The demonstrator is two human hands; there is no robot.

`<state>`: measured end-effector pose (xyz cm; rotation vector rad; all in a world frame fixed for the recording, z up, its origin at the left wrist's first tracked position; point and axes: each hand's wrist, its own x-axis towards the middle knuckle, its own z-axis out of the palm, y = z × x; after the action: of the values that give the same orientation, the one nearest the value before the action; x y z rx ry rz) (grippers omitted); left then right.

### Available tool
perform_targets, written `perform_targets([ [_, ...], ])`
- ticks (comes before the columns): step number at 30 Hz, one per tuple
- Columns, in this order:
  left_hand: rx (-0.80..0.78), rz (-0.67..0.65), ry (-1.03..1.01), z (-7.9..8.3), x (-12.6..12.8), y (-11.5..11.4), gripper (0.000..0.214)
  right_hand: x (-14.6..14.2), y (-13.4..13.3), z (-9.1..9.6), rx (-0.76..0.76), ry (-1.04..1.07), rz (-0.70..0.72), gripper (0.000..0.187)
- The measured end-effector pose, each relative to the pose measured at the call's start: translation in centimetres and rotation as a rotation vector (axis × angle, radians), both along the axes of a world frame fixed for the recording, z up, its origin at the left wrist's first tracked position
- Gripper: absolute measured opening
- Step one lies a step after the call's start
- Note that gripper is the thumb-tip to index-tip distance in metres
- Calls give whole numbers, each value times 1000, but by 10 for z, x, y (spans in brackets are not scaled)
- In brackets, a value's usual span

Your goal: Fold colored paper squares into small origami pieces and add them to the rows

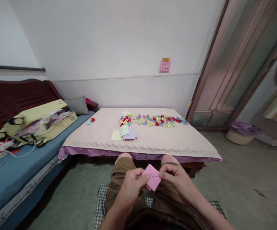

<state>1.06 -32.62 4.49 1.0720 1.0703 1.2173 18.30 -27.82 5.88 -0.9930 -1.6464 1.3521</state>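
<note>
Above my lap, a pink square of origami paper is held with one corner pointing away from me, and crease lines cross its face. My left hand grips it at the left, thumb on top and fingers beneath. At the right corner, my right hand pinches the paper between thumb and forefinger. On the low table in front lie loose paper squares: a yellow sheet, a green sheet and a purple sheet atop a small stack. Behind them spreads a row of several small folded paper pieces in mixed colours.
The cloth-covered table stands just past my knees. To the left, a blue-covered wooden sofa carries an open yellow suitcase. Red and blue folded pieces lie at the table's left. A lined bin stands right, near a sliding door.
</note>
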Motion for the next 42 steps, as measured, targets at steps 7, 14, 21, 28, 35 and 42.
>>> perform_targets([
  [7, -9, 53, 71, -1, 2, 0, 20, -3, -1, -5, -47, 53, 19, 10],
  [14, 46, 133, -12, -7, 4, 3, 5, -4, -8, 1, 78, 22, -13, 3],
  [21, 272, 268, 116, -6, 2, 3, 18, -2, -9, 9, 124, -80, -16, 14],
  [28, 227, 294, 132, -5, 5, 2, 23, -7, -9, 5, 110, -17, -138, 15],
  [35, 251, 307, 128, -5, 7, 2, 24, -9, -11, 5, 113, 8, -167, 13],
  [42, 312, 344, 202, -5, 5, 3, 24, -9, -9, 1, 138, -18, -165, 14],
])
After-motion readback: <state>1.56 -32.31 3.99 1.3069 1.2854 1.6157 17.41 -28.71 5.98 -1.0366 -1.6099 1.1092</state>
